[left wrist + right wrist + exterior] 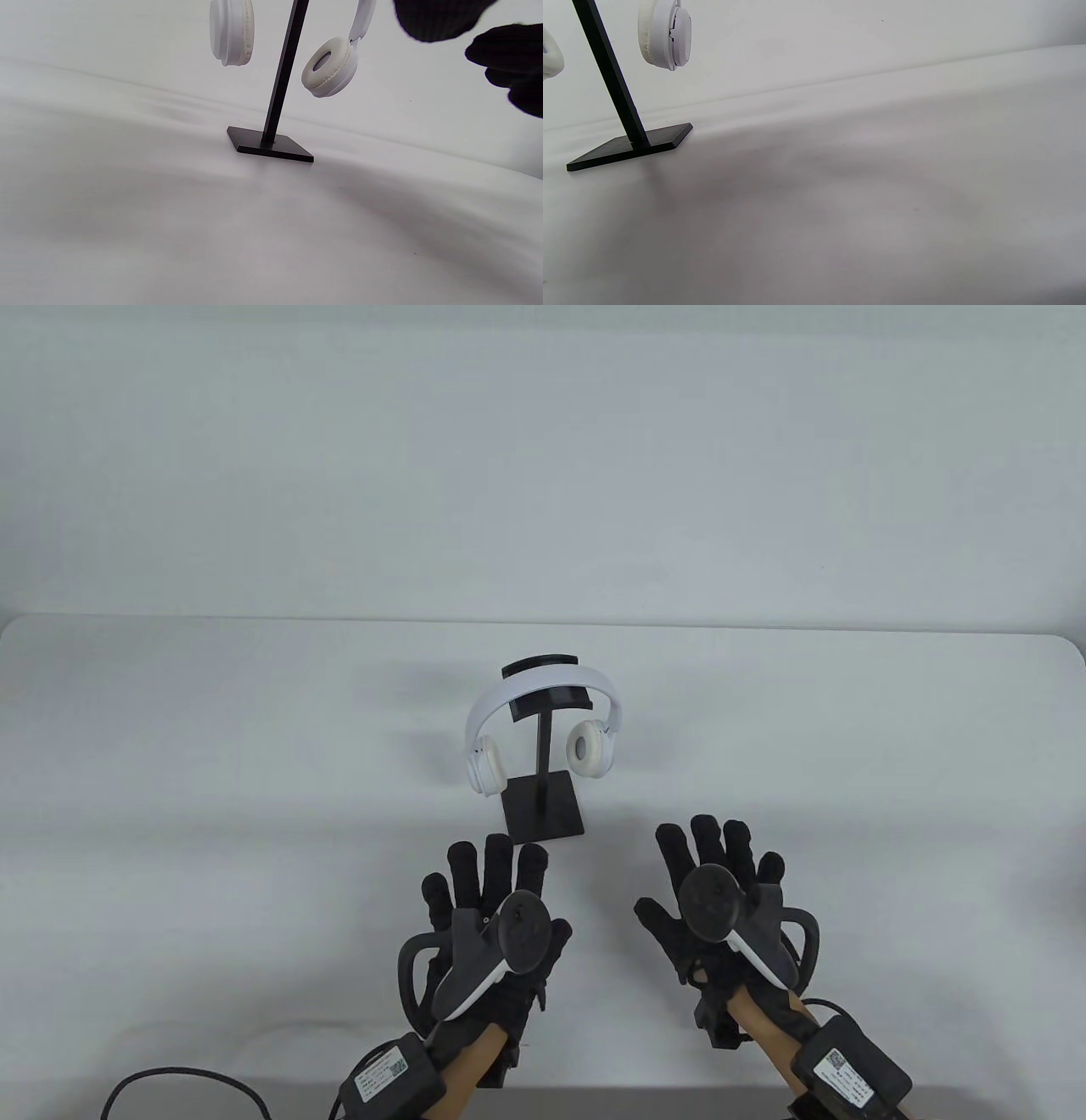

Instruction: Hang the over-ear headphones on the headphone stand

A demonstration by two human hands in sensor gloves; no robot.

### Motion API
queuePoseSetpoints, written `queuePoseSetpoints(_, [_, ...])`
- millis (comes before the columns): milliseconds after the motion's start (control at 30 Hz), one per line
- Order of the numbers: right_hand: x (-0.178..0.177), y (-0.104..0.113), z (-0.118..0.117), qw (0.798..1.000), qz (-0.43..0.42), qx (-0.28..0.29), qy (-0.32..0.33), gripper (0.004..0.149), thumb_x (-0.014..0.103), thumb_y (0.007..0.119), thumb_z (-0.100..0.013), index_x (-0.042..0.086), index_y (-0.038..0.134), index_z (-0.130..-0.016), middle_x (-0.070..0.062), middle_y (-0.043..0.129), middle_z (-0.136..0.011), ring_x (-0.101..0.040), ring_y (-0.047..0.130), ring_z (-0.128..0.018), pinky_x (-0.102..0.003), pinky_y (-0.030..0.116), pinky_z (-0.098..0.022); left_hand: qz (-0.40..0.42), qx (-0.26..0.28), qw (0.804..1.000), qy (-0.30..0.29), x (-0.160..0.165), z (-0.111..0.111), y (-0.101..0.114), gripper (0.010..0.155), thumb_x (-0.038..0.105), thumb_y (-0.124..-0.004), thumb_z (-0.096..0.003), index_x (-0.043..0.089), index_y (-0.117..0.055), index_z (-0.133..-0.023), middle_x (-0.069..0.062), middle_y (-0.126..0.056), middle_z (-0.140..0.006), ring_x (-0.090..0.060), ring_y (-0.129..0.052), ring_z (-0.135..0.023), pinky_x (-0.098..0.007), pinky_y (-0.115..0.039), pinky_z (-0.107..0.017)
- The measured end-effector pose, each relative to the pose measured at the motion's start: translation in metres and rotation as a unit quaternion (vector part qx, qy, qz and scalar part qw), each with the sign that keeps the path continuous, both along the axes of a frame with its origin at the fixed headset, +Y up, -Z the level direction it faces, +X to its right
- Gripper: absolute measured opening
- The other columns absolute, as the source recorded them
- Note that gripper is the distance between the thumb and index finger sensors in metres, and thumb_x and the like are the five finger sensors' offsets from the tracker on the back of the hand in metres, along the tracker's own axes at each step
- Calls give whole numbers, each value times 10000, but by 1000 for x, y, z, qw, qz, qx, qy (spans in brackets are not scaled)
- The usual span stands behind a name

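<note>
Plain white wall (543, 458) behind, white worktop (212, 746) with rounded far corners, soft even light, faint shadows

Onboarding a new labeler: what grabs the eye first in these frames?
The white headphones draped over the top bar of the black stand at table centre, both ear cups hanging free on either side of the post. Then the two black-gloved hands, left hand and right hand, open with fingers spread, near the table's front edge and touching nothing.

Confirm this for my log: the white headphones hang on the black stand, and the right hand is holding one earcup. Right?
Not quite. The headphones do hang on the stand, but the table view shows the right hand open and apart from them, touching nothing.
</note>
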State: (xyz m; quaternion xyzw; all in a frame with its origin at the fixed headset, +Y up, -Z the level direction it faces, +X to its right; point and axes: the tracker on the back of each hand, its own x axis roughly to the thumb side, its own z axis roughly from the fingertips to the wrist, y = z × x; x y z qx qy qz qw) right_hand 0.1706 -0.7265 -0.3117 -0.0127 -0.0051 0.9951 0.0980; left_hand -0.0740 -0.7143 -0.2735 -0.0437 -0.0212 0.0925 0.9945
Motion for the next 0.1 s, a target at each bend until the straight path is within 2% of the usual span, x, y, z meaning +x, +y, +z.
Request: queuePoseSetpoints(100, [1,1,-1,1000,-4,0,-2,829,769,566,-341,571,72,-977,134,36,-1145,-246,50,-1108,-628,150,-758,-1,1,1000,0,0,0,0,808,686,-588,-428,461,-182,-1089,63,-121,-1179,-343,-37,-1072,-618,-110,-704])
